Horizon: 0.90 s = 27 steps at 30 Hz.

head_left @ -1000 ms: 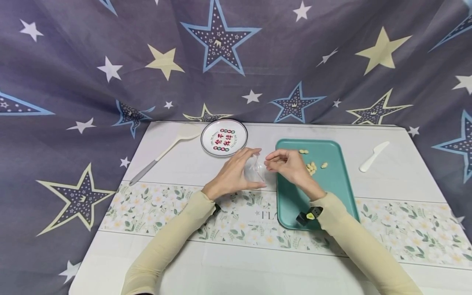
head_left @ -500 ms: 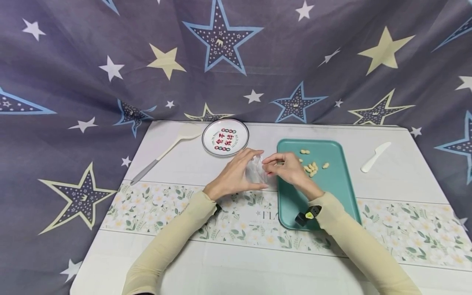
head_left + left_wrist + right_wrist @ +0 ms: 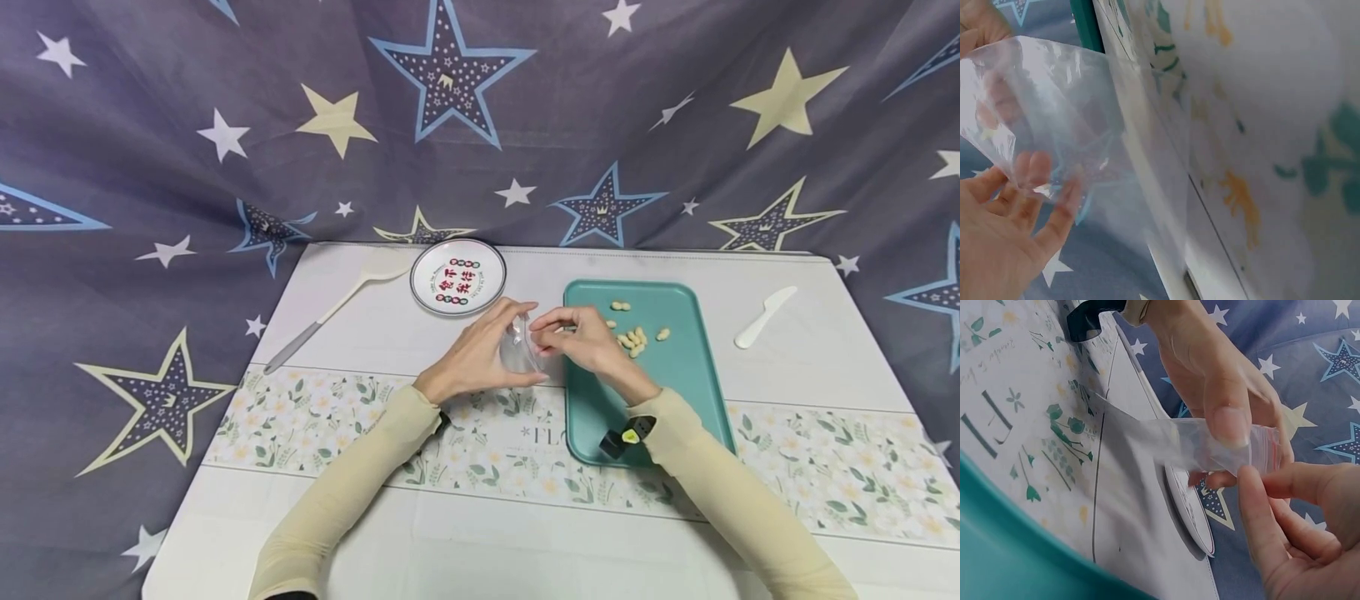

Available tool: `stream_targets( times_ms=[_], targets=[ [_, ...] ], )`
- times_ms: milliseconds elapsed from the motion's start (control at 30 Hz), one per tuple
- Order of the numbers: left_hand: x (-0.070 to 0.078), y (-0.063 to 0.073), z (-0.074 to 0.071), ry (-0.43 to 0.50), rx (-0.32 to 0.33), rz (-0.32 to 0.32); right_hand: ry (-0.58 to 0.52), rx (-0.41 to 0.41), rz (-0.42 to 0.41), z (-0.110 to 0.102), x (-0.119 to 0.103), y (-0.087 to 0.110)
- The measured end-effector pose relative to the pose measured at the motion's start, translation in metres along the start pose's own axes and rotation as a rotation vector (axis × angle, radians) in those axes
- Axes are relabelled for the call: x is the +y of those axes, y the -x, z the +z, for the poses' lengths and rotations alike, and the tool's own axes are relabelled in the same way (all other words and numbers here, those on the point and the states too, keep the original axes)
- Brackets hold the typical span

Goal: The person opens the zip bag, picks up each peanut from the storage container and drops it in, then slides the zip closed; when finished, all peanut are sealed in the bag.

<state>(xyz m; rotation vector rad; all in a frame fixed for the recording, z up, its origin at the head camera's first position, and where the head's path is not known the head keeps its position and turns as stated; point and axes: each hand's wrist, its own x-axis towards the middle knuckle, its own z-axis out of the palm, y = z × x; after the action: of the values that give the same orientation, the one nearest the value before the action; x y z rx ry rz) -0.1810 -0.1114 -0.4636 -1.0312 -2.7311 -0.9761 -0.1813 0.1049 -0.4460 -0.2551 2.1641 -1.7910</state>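
Between the two hands is a clear zip-lock bag, with a red line along its mouth in the right wrist view. My left hand holds the bag from the left, thumb and fingers spread around its mouth. From the other side, the right hand pinches the bag's edge between thumb and forefinger. The bag's body hangs loose in the left wrist view, and I see no contents in it. Several unshelled peanuts lie on the teal tray, beneath and beyond the right hand.
A round white plate with red lettering stands behind the left hand. To its left lies a spatula with a grey handle. At the right, past the tray, is a white knife. A star-patterned cloth hangs behind the table.
The right hand's fingers have moved slightly left against the bag's mouth. The left hand keeps its hold almost unchanged, and the peanuts and tray stay put.
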Motion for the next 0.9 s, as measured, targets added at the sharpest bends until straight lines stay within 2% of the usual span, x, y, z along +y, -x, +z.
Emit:
stream_targets(
  times_ms=[200, 467, 733, 900],
  targets=[
    [-0.0024, -0.0002, 0.0004, -0.047, 0.002, -0.019, -0.003, 0.029, 0.028, -0.0002, 0.0005, -0.0005],
    [-0.0048, -0.0002, -0.0008, -0.059, 0.022, -0.015, 0.053, 0.071, 0.021, -0.0009, 0.0011, 0.0001],
    [-0.0045, -0.0032, 0.0001, -0.133, 0.014, -0.003, 0.189, 0.155, -0.098, -0.0027, 0.0009, 0.0036],
    [-0.0035, -0.0044, 0.0007, -0.169, 0.007, -0.013, 0.207, 0.111, -0.136, 0.0013, -0.0047, 0.0069]
  ],
)
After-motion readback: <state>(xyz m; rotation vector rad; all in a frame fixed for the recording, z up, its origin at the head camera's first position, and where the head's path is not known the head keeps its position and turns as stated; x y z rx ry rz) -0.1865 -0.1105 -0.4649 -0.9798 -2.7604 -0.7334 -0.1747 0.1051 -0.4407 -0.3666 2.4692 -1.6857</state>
